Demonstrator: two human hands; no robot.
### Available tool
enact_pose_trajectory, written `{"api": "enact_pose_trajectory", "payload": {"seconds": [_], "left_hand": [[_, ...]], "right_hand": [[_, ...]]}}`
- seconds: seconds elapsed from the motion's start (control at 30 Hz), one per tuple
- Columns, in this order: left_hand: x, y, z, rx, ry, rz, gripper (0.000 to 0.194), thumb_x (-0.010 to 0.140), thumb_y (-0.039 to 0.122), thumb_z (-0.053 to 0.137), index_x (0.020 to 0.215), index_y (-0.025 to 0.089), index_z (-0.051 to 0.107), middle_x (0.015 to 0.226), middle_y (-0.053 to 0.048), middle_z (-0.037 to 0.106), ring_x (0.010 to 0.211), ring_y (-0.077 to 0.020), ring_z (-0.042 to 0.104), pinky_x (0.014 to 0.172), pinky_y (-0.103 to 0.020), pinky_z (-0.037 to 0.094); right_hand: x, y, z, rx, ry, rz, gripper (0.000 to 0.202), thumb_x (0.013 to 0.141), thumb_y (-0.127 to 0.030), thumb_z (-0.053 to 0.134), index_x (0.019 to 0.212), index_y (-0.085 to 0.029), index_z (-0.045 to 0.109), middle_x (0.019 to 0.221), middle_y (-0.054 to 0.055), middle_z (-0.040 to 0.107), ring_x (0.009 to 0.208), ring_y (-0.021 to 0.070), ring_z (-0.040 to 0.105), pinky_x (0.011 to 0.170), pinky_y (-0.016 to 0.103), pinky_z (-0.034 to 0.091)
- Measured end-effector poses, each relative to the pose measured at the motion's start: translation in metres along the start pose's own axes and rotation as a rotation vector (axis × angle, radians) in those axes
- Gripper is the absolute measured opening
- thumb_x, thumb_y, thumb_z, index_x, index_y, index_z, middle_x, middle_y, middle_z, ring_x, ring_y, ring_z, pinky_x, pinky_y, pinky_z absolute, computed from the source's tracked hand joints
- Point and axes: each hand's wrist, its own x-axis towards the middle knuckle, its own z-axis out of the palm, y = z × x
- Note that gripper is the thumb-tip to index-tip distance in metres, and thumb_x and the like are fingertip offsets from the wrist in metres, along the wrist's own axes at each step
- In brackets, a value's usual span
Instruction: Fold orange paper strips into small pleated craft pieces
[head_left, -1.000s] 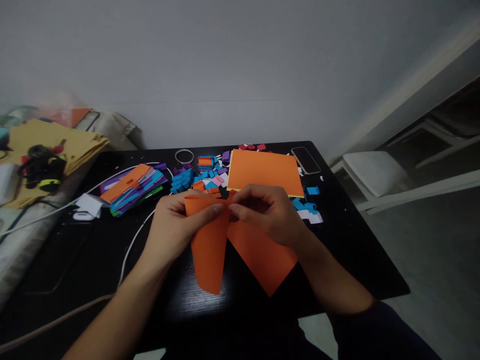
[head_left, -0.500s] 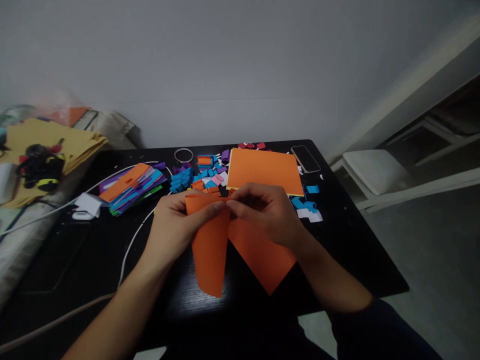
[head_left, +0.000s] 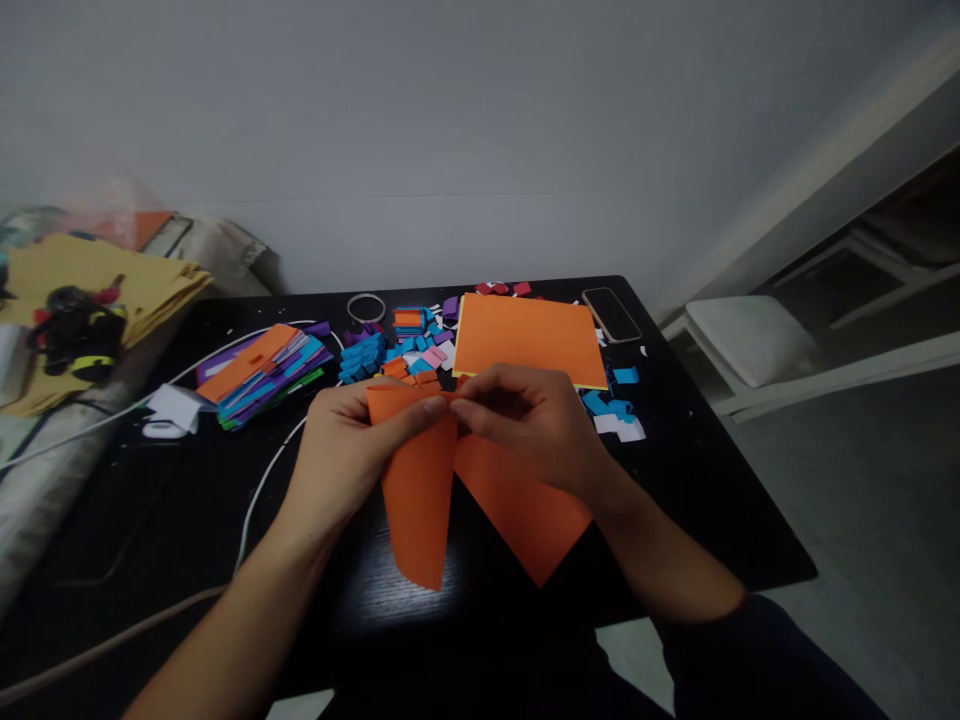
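An orange sheet of paper hangs curled from my left hand, whose thumb presses on its upper edge. Close beside it, my right hand pinches the orange paper near the left thumb tip. A flat orange part spreads below my right hand with a corner pointing toward me; whether it is one sheet with the curled part I cannot tell. Behind my hands lies a stack of orange sheets with a yellow edge. Small folded blue paper pieces and orange ones sit just beyond my left hand.
On the black table a phone lies at the back right. A pile of coloured paper strips, a white cable and a ring are to the left. Brown envelopes fill the far left; a white stool stands right.
Almost nothing differs. Both hands keep their grip on the orange paper, and the left thumb and curled part have shifted very slightly left.
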Motion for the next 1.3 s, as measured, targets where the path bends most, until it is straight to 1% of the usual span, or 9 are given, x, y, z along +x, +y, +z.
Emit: {"api": "enact_pose_trajectory", "payload": {"seconds": [0.27, 0.57, 0.77, 0.97, 1.13, 1.3], "left_hand": [[0.0002, -0.0003, 0.0001, -0.003, 0.014, -0.005, 0.027, 0.074, 0.041, 0.091, 0.075, 0.017, 0.079, 0.070, -0.003, 0.075, 0.055, -0.0127, 0.063, 0.051, -0.022, 0.051], [-0.0004, 0.0005, -0.0012, 0.012, 0.011, -0.010, 0.025, 0.074, 0.041, 0.091, 0.075, 0.019, 0.080, 0.070, -0.001, 0.077, 0.056, -0.0121, 0.064, 0.052, -0.021, 0.052], [-0.0003, 0.0015, -0.0009, 0.012, -0.001, -0.008, 0.025, 0.074, 0.040, 0.091, 0.075, 0.019, 0.080, 0.070, -0.002, 0.077, 0.057, -0.0126, 0.066, 0.053, -0.021, 0.054], [-0.0005, 0.0019, -0.0008, 0.029, -0.003, 0.010, 0.022, 0.075, 0.039, 0.090, 0.076, 0.019, 0.080, 0.071, -0.002, 0.077, 0.058, -0.0128, 0.065, 0.053, -0.021, 0.053], [-0.0014, 0.0026, -0.0008, 0.039, 0.004, 0.006, 0.021, 0.076, 0.038, 0.089, 0.075, 0.019, 0.080, 0.072, -0.002, 0.077, 0.058, -0.0135, 0.065, 0.054, -0.022, 0.053], [-0.0005, 0.0021, -0.0016, 0.023, -0.013, 0.011, 0.022, 0.076, 0.040, 0.090, 0.076, 0.020, 0.081, 0.072, -0.001, 0.077, 0.060, -0.0121, 0.065, 0.055, -0.019, 0.052]], "right_hand": [[-0.0012, -0.0013, -0.0006, -0.019, -0.009, 0.011, 0.016, 0.089, -0.034, 0.081, 0.092, -0.019, 0.077, 0.087, 0.002, 0.077, 0.081, 0.0147, 0.074, 0.075, 0.028, 0.063], [-0.0016, -0.0003, -0.0011, -0.020, -0.015, -0.015, 0.011, 0.089, -0.031, 0.080, 0.092, -0.021, 0.078, 0.087, 0.001, 0.077, 0.080, 0.0133, 0.073, 0.074, 0.026, 0.062], [-0.0022, -0.0029, -0.0012, -0.067, -0.006, -0.016, 0.013, 0.090, -0.033, 0.079, 0.092, -0.020, 0.077, 0.086, 0.001, 0.077, 0.079, 0.0134, 0.072, 0.072, 0.026, 0.061], [-0.0024, -0.0023, -0.0019, -0.041, -0.018, -0.014, 0.012, 0.091, -0.032, 0.079, 0.093, -0.020, 0.078, 0.087, 0.001, 0.077, 0.081, 0.0133, 0.073, 0.074, 0.026, 0.062], [-0.0024, -0.0005, -0.0021, -0.062, -0.004, -0.005, 0.015, 0.089, -0.034, 0.081, 0.093, -0.020, 0.078, 0.087, 0.001, 0.077, 0.081, 0.0145, 0.073, 0.073, 0.027, 0.062], [-0.0019, -0.0002, -0.0015, -0.038, 0.003, 0.004, 0.017, 0.087, -0.036, 0.082, 0.092, -0.020, 0.078, 0.086, 0.001, 0.077, 0.080, 0.0155, 0.074, 0.074, 0.029, 0.063]]}}
